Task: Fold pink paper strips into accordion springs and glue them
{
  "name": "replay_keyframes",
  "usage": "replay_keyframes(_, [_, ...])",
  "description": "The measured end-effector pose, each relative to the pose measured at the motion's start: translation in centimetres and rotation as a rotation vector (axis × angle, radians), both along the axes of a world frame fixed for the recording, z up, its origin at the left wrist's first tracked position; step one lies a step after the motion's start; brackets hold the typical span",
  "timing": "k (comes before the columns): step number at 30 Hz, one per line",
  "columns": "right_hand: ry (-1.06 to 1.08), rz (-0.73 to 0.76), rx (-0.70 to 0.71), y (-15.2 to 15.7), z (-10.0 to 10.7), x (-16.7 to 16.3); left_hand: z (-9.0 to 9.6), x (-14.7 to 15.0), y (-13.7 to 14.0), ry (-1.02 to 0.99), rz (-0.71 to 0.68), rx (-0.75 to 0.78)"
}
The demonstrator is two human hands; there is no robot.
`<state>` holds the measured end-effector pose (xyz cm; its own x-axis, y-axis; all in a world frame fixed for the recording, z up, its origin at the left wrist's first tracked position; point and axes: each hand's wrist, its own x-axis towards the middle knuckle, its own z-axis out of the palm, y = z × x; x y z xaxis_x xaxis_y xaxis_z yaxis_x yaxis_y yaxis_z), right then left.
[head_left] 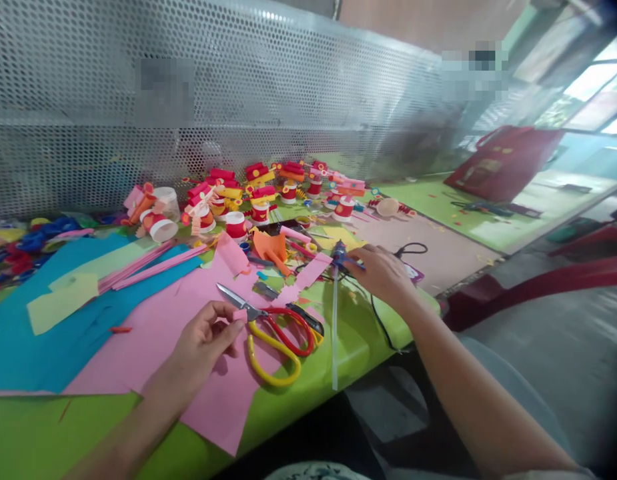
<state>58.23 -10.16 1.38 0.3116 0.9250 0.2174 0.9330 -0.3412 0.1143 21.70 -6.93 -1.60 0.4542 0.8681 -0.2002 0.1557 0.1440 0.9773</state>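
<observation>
My left hand (205, 340) is closed in a pinch on a small pink paper piece (240, 315), just left of the scissors. The scissors (275, 337), with one red and one yellow handle, lie with blades pointing to the upper left on pink paper (153, 340). At the right, my right hand (381, 270) has its fingers closed at the blue handle of a glue gun (340, 253). A long translucent glue stick (335, 333) sticks out of the gun towards the table's front edge. My palm hides part of the grip.
Red-and-white paper-cup models (261, 210) stand along the perforated metal screen (268, 87). Blue sheets (18, 340) and pink strips (161, 263) lie left. A black utility knife (308, 319) is beside the scissors. A dark cord (381, 320) hangs over the edge; a red bag (503, 163) stands far right.
</observation>
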Motion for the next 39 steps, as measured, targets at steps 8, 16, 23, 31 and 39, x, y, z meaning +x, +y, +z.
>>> replay_keyframes(8, [-0.033,-0.059,-0.047,1.1,-0.4,-2.8,-0.1,0.2,-0.1,-0.042,-0.039,-0.024])
replay_keyframes(16, [0.058,0.032,-0.070,3.1,-0.7,-2.7,-1.0,0.0,0.3,-0.058,-0.113,-0.034])
replay_keyframes(23, [0.299,0.152,-0.070,2.4,1.2,-2.5,-1.1,0.1,1.0,-0.097,-0.131,-0.076])
replay_keyframes(31, [0.333,0.291,-0.284,-1.0,1.6,-6.5,-1.6,-0.3,0.8,-0.093,-0.150,-0.102])
replay_keyframes(39, [0.096,0.351,-0.391,-0.3,-0.5,-8.9,-0.6,-0.1,1.0,-0.047,-0.130,0.000])
